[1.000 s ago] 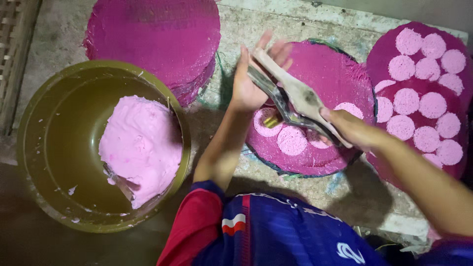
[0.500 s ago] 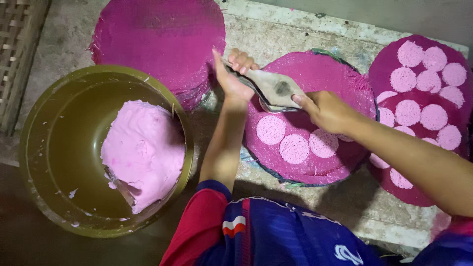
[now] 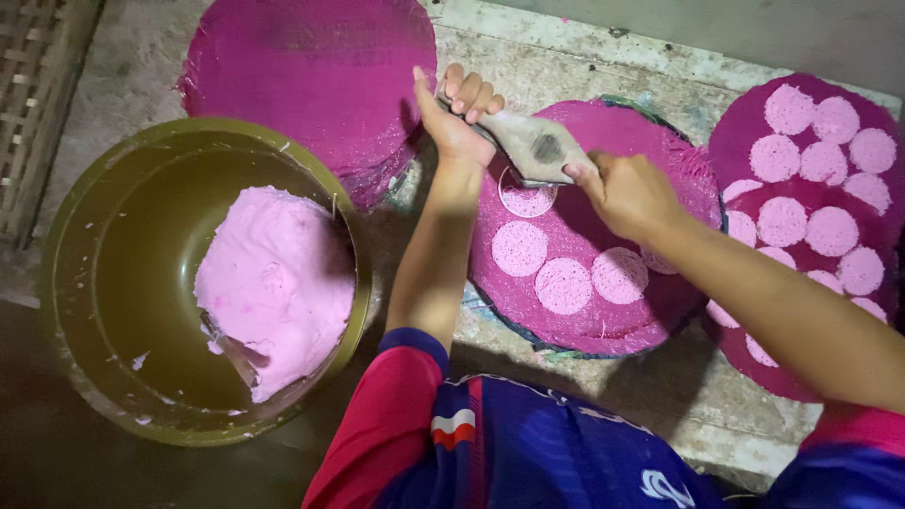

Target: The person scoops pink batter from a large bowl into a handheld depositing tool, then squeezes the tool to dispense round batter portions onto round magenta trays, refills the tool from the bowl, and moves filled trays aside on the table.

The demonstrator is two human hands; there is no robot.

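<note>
A round magenta mat lies in front of me with several pale pink dough discs on it. My left hand grips the far end of a flat metal press tool. My right hand holds the tool's near end. The tool rests over a round ring mould with pink dough at the mat's upper left.
A large olive bowl at the left holds a lump of pink dough and a utensil. A stack of bare magenta mats lies behind it. Another magenta mat at the right carries several discs. All sit on a worn concrete ledge.
Both hands have shifted the metal tool up and left across the mat. It now lies flat over a new disc at the mat's upper left. More discs show on the mat.
</note>
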